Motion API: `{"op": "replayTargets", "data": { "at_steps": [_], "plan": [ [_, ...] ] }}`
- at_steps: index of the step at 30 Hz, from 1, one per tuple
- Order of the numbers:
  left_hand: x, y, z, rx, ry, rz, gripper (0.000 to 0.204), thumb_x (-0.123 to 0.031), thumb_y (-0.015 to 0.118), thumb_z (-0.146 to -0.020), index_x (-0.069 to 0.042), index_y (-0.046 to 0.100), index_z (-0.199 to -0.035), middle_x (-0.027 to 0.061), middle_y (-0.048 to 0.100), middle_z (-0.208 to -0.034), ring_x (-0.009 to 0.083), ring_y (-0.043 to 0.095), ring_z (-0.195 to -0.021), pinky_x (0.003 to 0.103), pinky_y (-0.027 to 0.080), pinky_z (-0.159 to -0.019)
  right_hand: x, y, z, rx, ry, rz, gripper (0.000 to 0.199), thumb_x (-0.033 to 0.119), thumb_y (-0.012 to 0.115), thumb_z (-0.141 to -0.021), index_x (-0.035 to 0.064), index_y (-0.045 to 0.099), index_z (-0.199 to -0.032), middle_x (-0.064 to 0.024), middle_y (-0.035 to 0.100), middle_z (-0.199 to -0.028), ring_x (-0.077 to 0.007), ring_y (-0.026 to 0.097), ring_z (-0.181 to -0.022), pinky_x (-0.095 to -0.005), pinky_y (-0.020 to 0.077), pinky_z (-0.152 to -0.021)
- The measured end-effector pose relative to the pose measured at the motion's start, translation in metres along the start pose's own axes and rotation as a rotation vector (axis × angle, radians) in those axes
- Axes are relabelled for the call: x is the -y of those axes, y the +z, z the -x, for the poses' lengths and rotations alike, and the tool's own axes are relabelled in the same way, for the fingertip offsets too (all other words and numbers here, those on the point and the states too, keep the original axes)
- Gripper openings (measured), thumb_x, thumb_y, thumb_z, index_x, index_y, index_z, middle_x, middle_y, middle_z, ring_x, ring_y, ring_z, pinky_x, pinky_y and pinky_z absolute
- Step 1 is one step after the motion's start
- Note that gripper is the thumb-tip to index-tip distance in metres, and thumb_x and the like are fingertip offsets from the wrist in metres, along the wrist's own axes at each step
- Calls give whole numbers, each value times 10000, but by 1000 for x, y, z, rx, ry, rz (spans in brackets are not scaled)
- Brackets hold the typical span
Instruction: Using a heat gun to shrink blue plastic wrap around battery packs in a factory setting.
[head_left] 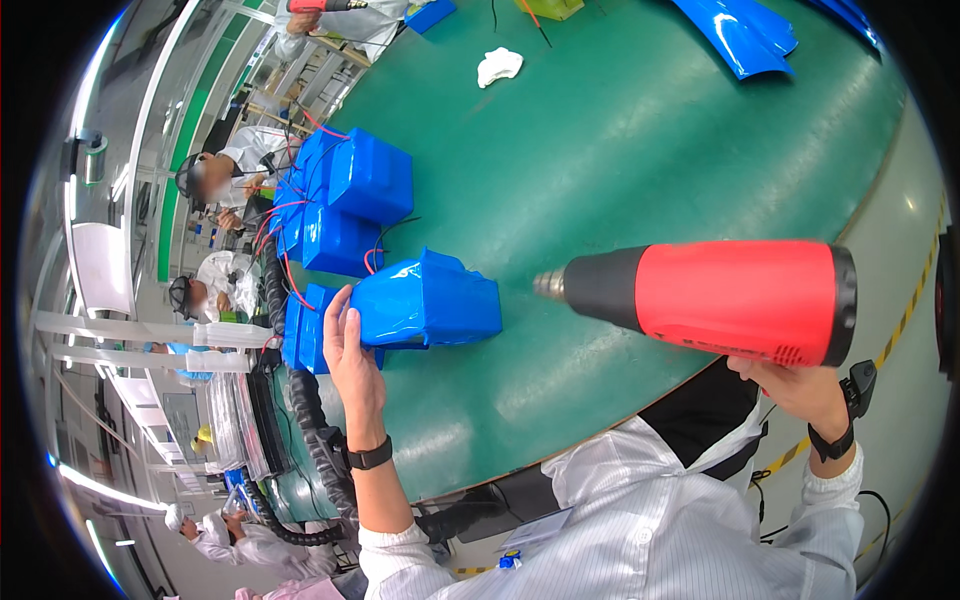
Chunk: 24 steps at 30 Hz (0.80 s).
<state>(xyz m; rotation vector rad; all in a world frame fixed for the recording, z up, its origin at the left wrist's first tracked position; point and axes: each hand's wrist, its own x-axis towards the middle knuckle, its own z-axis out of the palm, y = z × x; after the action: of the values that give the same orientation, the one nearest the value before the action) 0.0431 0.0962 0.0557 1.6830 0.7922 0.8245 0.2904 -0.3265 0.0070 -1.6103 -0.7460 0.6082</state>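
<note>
My right hand (797, 388) grips a red and black heat gun (735, 300) from underneath, its handle mostly hidden below the body. The metal nozzle (548, 285) points left, a short way from a blue shrink-wrapped battery pack (455, 305). That pack's near-right end shows loose, uneven film edges. With thumb and fingers, my left hand (352, 365) holds the pack at its left end; part of the grip is hidden. Red and black wires come off beside the pack's left end.
More blue-wrapped packs (370, 178) with wires stand left on the green table (600, 150). Flat blue film sleeves (735, 35) lie far right, a white crumpled cloth (500, 67) at the back. A black corrugated hose (310, 410) runs along the left edge. Other people work at left.
</note>
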Motion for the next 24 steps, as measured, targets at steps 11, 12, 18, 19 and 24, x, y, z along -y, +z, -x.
{"op": "replayTargets", "data": {
  "at_steps": [11, 12, 18, 19, 24],
  "plan": [
    [-2, 4, -9, 23, 37, 16, 411, -123, 529, -1046, -20, 464, -1438, 129, 608, -1326, 163, 600, -1180, 312, 483, -1011, 8, 10, -18, -16, 4, 2, 315, 124, 833, -839, 17, 708, -1108, -63, 734, -1027, -174, 686, -896, -311, 547, -808],
    [-3, 3, -12, 54, 46, 19, 426, -119, 526, -1046, -24, 444, -1452, 151, 589, -1365, 176, 595, -1202, 316, 481, -1021, 12, 13, -19, -31, 103, -47, 302, 132, 829, -845, 16, 711, -1098, -63, 736, -1020, -173, 687, -890, -307, 547, -808],
    [-1, 5, -34, 170, 44, 74, 479, -110, 522, -1044, -27, 374, -1492, 219, 501, -1482, 212, 571, -1274, 334, 473, -1066, 6, 14, -23, 2, 48, -62, 303, 140, 829, -847, 23, 711, -1101, -52, 737, -987, -170, 683, -869, -313, 544, -799],
    [0, 5, -38, 204, 49, 83, 483, -112, 523, -1043, -28, 372, -1494, 223, 497, -1484, 216, 570, -1278, 337, 473, -1069, 7, 14, -23, 5, 48, -62, 303, 140, 829, -847, 23, 711, -1101, -52, 737, -987, -170, 683, -869, -313, 544, -799],
    [4, 11, -51, 262, 47, 186, 480, -81, 524, -1034, -20, 378, -1487, 259, 497, -1471, 240, 589, -1258, 337, 480, -1062, 13, 15, -23, 1, -94, -1, 284, 113, 832, -840, 25, 712, -1081, -45, 737, -966, -166, 683, -851, -311, 549, -778]
  ]
}}
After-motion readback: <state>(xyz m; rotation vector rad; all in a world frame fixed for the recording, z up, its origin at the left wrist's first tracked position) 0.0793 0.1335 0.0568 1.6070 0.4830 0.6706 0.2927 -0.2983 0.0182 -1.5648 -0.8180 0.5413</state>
